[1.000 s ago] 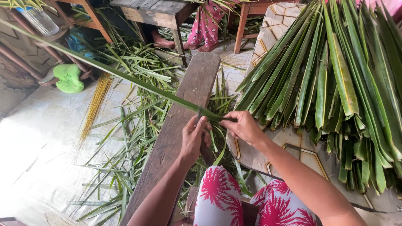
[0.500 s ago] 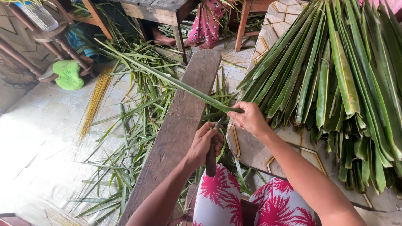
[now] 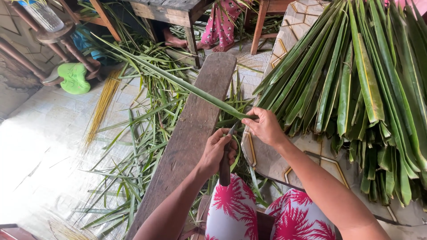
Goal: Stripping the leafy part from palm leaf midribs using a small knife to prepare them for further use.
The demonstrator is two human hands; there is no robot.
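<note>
My right hand (image 3: 266, 128) pinches the base end of a long green palm leaf strip (image 3: 178, 82) that stretches up and left over a dark wooden plank (image 3: 191, 133). My left hand (image 3: 216, 150) grips a small knife (image 3: 226, 164) with a dark handle, blade pointing up toward the leaf end near my right hand. A thin curl of green hangs by the blade. My knees in red-and-white patterned cloth (image 3: 231, 209) are below.
A big pile of long green palm leaves (image 3: 356, 89) lies at right on a patterned tile floor (image 3: 271, 155). Cut leaf scraps (image 3: 133, 146) litter the floor left of the plank, beside a bundle of yellow leaf ribs (image 3: 102, 106). Wooden furniture legs, another person's feet (image 3: 178, 42) and green sandals (image 3: 73, 78) are beyond.
The leaf strip has been drawn toward me and to the right. My left hand has slid down off the plank and now holds the knife upright under the leaf end.
</note>
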